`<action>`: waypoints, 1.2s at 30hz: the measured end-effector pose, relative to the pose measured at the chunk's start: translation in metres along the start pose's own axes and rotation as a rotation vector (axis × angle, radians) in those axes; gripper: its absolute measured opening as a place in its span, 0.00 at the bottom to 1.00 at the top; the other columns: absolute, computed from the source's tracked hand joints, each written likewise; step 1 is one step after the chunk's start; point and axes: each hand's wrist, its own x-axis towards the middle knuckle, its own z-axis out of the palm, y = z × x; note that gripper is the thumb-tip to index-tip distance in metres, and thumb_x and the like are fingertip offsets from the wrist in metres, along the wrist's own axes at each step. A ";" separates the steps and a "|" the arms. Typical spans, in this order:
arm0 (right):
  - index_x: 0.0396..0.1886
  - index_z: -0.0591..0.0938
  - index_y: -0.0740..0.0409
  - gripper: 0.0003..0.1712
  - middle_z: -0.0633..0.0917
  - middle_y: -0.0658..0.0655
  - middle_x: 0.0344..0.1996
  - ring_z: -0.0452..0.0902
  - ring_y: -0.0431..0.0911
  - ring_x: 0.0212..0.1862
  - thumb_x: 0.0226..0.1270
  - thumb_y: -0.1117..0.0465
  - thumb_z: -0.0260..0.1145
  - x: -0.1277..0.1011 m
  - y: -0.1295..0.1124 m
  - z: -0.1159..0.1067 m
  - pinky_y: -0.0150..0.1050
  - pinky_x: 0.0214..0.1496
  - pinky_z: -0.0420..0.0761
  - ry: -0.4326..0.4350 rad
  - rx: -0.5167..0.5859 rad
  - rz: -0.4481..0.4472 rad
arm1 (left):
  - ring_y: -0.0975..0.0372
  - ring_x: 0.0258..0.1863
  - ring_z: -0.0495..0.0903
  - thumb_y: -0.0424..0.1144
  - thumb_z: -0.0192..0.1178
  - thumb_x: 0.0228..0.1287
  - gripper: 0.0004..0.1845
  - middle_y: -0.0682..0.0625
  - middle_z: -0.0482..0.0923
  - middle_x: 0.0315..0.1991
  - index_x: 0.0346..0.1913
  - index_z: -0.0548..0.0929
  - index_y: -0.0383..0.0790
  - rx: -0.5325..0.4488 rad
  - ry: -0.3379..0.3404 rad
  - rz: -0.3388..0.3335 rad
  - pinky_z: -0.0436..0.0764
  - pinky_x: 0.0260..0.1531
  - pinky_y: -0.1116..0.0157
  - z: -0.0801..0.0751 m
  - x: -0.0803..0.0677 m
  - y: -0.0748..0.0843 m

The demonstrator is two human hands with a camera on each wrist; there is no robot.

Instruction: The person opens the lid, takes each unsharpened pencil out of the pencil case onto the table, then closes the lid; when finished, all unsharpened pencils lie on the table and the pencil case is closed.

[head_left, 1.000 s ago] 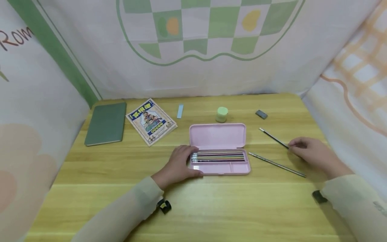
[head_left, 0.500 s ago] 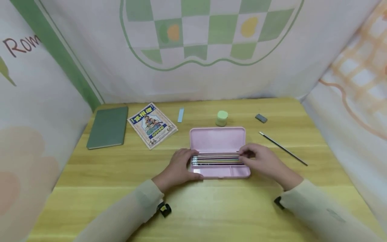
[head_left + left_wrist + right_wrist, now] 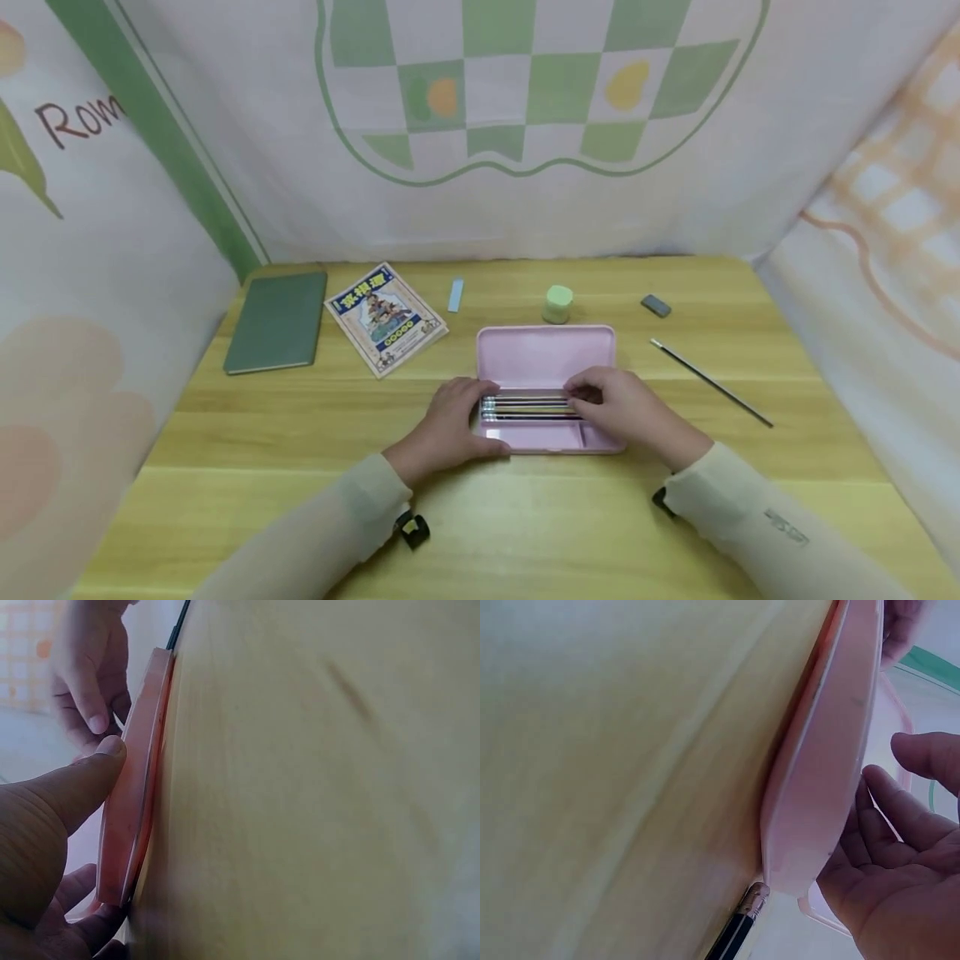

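A pink pencil case lies with its lid raised and several pencils lined up in its long back compartment. My left hand grips the case's left end, thumb along the front wall and fingers around the far side. My right hand reaches over the right end of the case, fingertips down at the pencils. In the right wrist view, its thumb and fingers stand apart with nothing visible between them. A dark pencil lies alone on the table to the right of the case.
Behind the case stand a small light-green round container, a grey eraser and a pale blue strip. A comic-style booklet and a green notebook lie at the back left of the wooden table.
My right hand has carried the nearer loose pencil from the table into the case, then shifted slightly left over the pencils. My left hand keeps its grip on the case.
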 end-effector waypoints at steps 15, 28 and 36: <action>0.49 0.90 0.55 0.12 0.88 0.47 0.39 0.82 0.41 0.41 0.69 0.60 0.72 -0.004 0.000 0.001 0.43 0.46 0.85 -0.079 0.013 0.021 | 0.50 0.77 0.58 0.61 0.82 0.44 0.53 0.47 0.67 0.75 0.75 0.71 0.51 -0.012 0.002 -0.026 0.53 0.78 0.48 0.001 0.000 0.002; 0.49 0.90 0.57 0.12 0.87 0.45 0.35 0.80 0.39 0.38 0.66 0.62 0.73 0.002 -0.004 0.001 0.40 0.44 0.84 -0.175 -0.020 -0.011 | 0.52 0.76 0.60 0.62 0.82 0.45 0.53 0.49 0.68 0.75 0.75 0.70 0.51 -0.006 -0.007 -0.041 0.55 0.78 0.49 0.001 0.002 0.002; 0.41 0.89 0.52 0.08 0.85 0.45 0.32 0.78 0.40 0.35 0.63 0.66 0.72 0.006 -0.006 0.004 0.38 0.40 0.81 -0.193 -0.029 -0.021 | 0.52 0.75 0.60 0.62 0.81 0.45 0.53 0.49 0.68 0.74 0.75 0.70 0.51 0.000 -0.007 -0.036 0.56 0.77 0.49 0.001 0.002 0.001</action>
